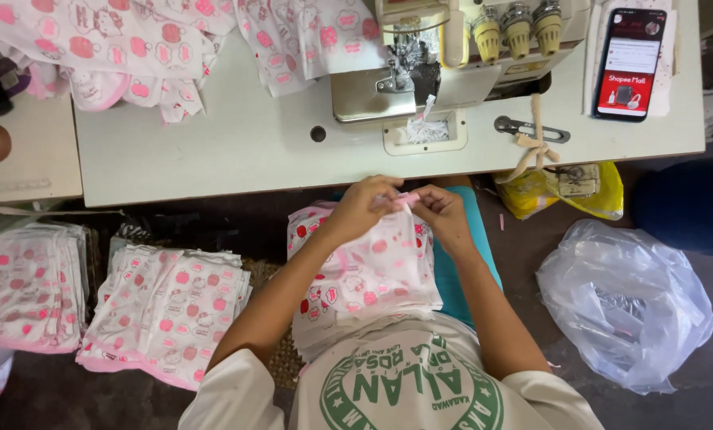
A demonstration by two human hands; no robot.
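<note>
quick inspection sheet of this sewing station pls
surface: white table carrying a sewing machine
job's things: pink-printed fabric piece on the lap; more of it on the table
clutter: phone, scissors, two stacks of fabric on the floor
grips: left hand and right hand both pinch the piece's top edge
cables: nothing seen
surroundings: clear plastic bag, yellow bag

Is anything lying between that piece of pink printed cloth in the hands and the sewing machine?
Nothing visible. Both hands, left hand and right hand, hold the cloth piece at the table edge; bare tabletop runs to the sewing machine.
</note>
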